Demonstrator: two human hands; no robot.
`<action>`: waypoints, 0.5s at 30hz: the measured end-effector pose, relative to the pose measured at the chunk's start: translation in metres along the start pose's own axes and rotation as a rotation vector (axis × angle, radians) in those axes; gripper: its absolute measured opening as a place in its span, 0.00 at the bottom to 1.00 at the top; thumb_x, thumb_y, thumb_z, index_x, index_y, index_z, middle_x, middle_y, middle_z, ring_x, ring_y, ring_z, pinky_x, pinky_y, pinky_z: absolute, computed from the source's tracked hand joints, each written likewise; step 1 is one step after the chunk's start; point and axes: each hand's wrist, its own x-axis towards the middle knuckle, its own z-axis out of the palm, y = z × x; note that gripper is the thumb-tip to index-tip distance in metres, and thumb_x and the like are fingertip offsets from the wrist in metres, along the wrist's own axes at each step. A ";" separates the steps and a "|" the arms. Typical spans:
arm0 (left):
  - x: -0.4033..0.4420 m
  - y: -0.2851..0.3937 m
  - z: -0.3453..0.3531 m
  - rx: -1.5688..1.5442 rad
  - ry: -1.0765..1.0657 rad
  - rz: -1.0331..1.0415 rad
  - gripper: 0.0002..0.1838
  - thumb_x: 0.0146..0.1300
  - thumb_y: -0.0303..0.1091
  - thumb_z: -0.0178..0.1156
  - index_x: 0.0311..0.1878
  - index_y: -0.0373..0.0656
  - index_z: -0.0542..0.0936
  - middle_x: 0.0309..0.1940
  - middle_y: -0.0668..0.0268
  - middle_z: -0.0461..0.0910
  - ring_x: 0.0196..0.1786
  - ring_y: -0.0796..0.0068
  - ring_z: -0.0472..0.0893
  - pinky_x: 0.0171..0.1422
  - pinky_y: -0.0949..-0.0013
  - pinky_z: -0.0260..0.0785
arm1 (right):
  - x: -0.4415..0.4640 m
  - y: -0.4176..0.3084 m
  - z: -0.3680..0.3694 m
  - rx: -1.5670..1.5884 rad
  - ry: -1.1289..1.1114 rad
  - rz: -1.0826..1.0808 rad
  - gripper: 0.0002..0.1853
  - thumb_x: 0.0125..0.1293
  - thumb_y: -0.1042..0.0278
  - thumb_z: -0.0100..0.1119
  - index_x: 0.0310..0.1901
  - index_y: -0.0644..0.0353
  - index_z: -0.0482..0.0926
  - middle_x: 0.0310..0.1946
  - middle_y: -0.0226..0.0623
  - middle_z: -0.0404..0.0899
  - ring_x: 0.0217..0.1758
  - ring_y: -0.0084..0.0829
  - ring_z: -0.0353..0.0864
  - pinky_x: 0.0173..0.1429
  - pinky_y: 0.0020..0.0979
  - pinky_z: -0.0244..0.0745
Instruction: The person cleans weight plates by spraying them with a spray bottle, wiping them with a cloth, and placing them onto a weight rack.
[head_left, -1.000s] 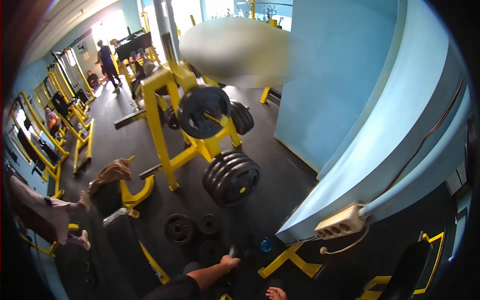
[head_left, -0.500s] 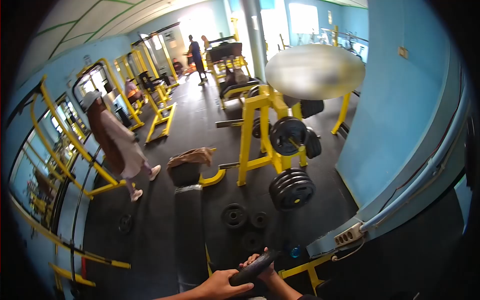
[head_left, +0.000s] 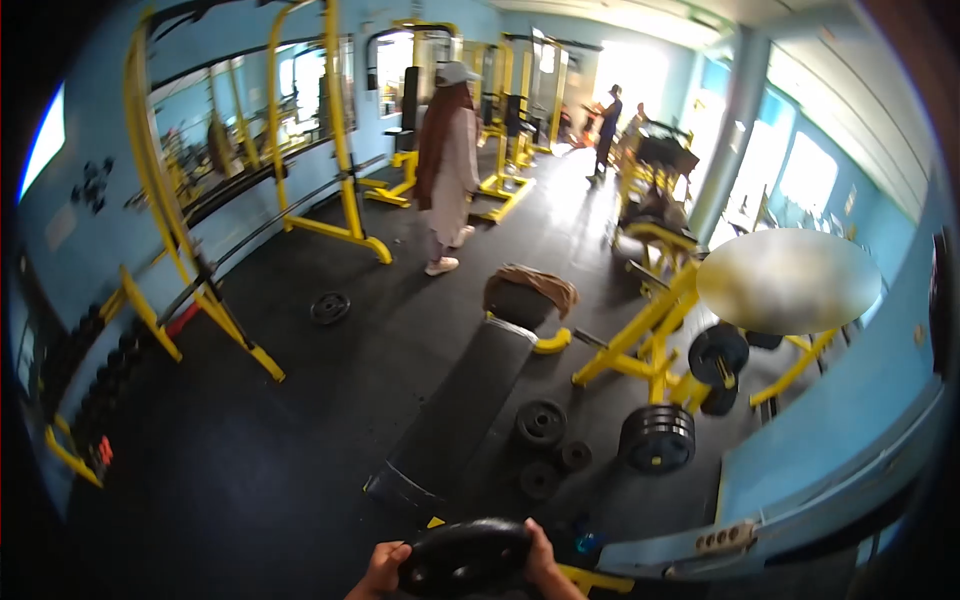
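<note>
A black weight plate (head_left: 466, 556) is held between both hands at the bottom of the head view. My left hand (head_left: 384, 568) grips its left edge, thumb on top. On its right edge my right hand (head_left: 540, 552) is closed, fingers mostly hidden behind the rim. Just beyond the plate lies a padded black bench (head_left: 455, 410), with a brown cloth (head_left: 535, 284) draped over its far end. Several loose weight plates (head_left: 541, 424) lie on the floor to the right of the bench.
A yellow plate rack (head_left: 640, 350) loaded with weight plates (head_left: 657, 438) stands at right, near a power strip (head_left: 726, 538). One plate (head_left: 330, 308) lies on the floor at left, by a yellow barbell rack (head_left: 165, 180). A person in a cap (head_left: 448, 165) stands beyond it.
My view has swung to the left. The weight plate has turned from a slanted, edge-on pose to a more level one, with my hands now at its opposite sides.
</note>
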 end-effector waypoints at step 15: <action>-0.165 0.021 -0.354 -0.205 0.534 -0.066 0.33 0.68 0.57 0.48 0.36 0.30 0.82 0.27 0.59 0.83 0.26 0.74 0.79 0.31 0.74 0.72 | 0.055 0.280 0.304 -0.513 -0.009 0.166 0.25 0.70 0.44 0.49 0.37 0.63 0.79 0.27 0.40 0.81 0.25 0.34 0.81 0.31 0.35 0.80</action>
